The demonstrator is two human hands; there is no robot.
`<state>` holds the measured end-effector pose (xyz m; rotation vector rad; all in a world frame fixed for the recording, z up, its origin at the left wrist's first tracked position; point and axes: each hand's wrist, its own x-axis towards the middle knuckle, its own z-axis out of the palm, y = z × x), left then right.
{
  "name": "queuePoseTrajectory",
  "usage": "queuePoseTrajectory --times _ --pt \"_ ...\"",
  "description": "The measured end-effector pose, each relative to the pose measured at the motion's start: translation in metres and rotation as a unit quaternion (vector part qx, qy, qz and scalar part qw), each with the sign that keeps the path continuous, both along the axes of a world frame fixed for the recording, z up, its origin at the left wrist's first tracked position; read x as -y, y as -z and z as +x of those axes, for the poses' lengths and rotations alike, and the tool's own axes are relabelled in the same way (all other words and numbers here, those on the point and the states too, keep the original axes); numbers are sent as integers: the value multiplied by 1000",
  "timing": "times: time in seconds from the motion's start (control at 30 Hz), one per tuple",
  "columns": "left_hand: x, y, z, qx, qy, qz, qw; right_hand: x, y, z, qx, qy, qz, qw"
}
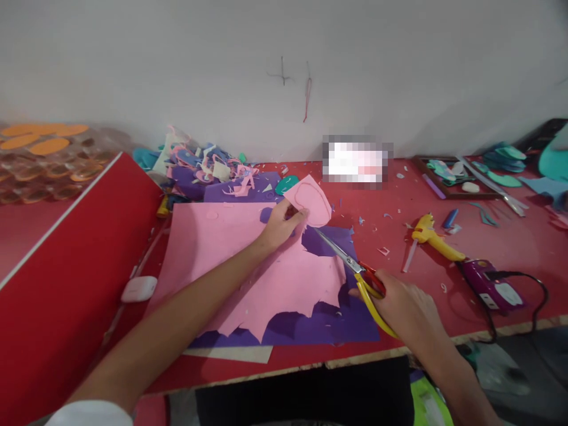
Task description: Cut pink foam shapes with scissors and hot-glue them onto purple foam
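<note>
My left hand (pixel 284 223) pinches a small pink foam piece (pixel 314 200) with a rounded outline drawn on it, lifted above the table. In my right hand (pixel 402 305) are scissors (pixel 355 269) with one yellow and one red handle. Their blades look closed or nearly so, with the tips just below the small piece. A large pink foam sheet (pixel 284 290) with a jagged, cut-away edge lies beneath my left arm. Under it is a purple sheet (pixel 364 322), showing along the right and front.
Colourful scraps (pixel 208 163) are heaped at the back left. To the right lie a yellow glue gun (pixel 437 239), a purple power strip (pixel 492 287) with a cord, and a dark tray (pixel 452 177). A red panel (pixel 75 284) stands at left, near a white case (pixel 139 289).
</note>
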<state>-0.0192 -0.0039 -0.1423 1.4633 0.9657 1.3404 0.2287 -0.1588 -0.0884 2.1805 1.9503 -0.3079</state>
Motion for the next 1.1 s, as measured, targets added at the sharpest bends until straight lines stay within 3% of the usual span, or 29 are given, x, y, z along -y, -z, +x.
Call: queuePoseTrajectory --times 0.27,1.1 --pt "4 -5 1 -26 1 16 1000 0 7 1 -38 -48 21 998" --pt "2 -1 1 -11 25 20 999 -11 1 -12 -41 -28 31 998"
